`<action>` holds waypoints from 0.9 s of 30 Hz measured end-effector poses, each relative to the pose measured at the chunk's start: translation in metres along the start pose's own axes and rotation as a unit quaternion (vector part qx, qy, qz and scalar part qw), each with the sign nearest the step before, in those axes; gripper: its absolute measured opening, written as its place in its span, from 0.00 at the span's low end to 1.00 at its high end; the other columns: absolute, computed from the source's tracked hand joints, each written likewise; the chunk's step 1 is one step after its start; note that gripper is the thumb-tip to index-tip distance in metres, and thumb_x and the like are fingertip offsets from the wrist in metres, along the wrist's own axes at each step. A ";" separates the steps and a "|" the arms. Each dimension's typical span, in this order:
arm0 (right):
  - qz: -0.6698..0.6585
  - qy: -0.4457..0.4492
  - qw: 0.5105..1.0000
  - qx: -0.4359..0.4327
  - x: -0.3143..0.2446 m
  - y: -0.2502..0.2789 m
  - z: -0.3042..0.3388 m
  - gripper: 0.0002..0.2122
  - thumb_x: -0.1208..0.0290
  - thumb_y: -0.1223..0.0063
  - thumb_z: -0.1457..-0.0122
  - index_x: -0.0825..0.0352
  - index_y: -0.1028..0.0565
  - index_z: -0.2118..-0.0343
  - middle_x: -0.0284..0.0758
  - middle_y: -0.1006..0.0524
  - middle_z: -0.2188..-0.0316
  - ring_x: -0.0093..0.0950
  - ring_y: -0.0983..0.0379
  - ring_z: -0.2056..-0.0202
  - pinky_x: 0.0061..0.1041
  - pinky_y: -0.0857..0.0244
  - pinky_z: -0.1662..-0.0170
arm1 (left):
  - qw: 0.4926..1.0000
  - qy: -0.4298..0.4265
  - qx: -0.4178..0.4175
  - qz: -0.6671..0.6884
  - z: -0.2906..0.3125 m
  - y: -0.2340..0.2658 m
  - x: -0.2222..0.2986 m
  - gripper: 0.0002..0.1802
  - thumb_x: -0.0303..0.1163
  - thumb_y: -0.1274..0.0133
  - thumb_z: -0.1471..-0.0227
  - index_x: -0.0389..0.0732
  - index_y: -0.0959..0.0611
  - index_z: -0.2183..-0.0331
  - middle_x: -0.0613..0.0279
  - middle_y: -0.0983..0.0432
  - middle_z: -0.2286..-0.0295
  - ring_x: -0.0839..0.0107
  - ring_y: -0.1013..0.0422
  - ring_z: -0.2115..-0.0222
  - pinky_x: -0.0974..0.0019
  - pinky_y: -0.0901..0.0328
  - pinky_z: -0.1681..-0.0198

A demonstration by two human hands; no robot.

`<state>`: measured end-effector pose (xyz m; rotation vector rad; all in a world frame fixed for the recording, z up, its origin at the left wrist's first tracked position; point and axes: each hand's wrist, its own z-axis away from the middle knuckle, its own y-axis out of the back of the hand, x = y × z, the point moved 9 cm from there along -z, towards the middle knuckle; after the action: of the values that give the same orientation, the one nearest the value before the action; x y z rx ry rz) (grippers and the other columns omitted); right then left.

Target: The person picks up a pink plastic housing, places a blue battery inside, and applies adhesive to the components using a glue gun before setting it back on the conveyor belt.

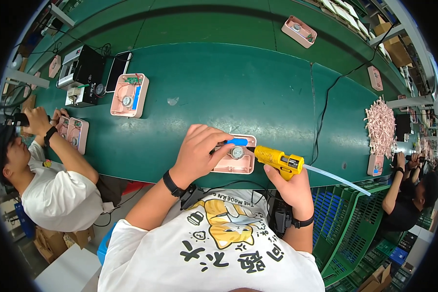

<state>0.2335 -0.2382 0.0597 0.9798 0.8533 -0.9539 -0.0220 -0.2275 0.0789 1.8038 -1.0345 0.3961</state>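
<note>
Between the thumb and fingers of my left hand is a blue cylindrical battery, held over a pale pink plastic housing on the bench in front of me. A round silver speaker-like part sits inside that housing. My right hand grips a yellow hot glue gun, its dark nozzle pointing left at the housing, close to the battery's right end. A long translucent glue stick sticks out of the gun's back. My left fingers hide part of the housing's left side.
Another pink housing with a blue battery lies left, beside a black machine. A black cable crosses the bench at right, near a heap of pink pieces. Green crates stand below right. Co-workers sit on both sides.
</note>
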 end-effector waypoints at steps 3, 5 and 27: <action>-0.009 -0.005 1.000 -0.003 0.009 0.007 -0.001 0.17 0.68 0.30 0.34 0.73 0.16 0.47 0.31 0.15 0.66 0.18 0.23 0.67 0.23 0.27 0.62 | 1.000 -0.003 -0.011 -0.024 0.003 0.000 0.000 0.14 0.30 0.26 0.46 0.45 0.11 0.57 0.64 0.16 0.64 0.65 0.26 0.68 0.60 0.35 0.58; 0.018 -0.030 0.999 -0.016 0.018 0.009 -0.003 0.18 0.70 0.31 0.33 0.73 0.18 0.44 0.33 0.12 0.61 0.19 0.19 0.64 0.23 0.24 0.60 | 0.999 -0.004 -0.016 -0.036 0.004 -0.001 0.002 0.14 0.30 0.26 0.46 0.46 0.11 0.57 0.64 0.15 0.64 0.65 0.26 0.67 0.60 0.35 0.58; 0.183 0.087 0.979 0.033 -0.015 0.003 -0.005 0.13 0.67 0.28 0.37 0.73 0.15 0.57 0.34 0.15 0.71 0.25 0.20 0.72 0.28 0.27 0.66 | 0.971 0.188 -0.120 0.079 -0.004 -0.022 -0.043 0.08 0.26 0.32 0.40 0.41 0.08 0.57 0.60 0.17 0.66 0.60 0.25 0.62 0.58 0.31 0.54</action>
<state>0.2303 -0.2296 0.0722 1.2416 0.7540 -0.5896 -0.0287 -0.1997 0.0393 1.3682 -0.9150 0.6544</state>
